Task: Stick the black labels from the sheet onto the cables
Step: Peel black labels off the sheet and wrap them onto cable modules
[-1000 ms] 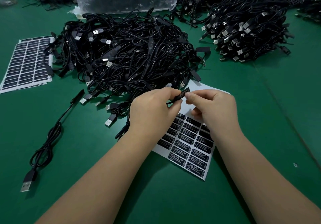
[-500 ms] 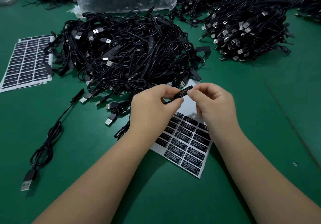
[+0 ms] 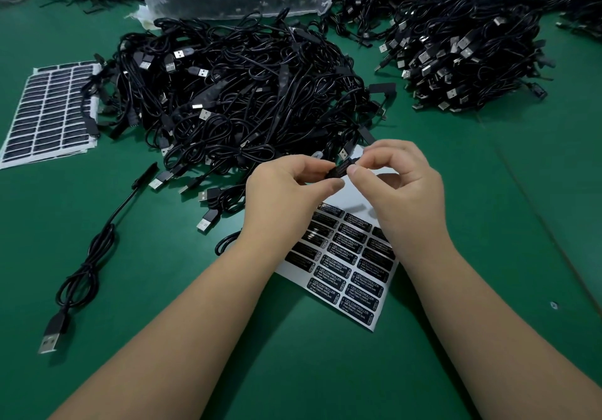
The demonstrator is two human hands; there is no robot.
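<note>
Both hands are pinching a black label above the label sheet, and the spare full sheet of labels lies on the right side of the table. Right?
Not quite. The left hand and right hand do pinch a black label above the label sheet, but the head view shows the spare sheet on the left side of the green table, beside the big cable pile.

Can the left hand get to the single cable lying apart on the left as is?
Probably not right away. The left hand and right hand both pinch a black label. The way across the green table to the single cable looks free.
</note>
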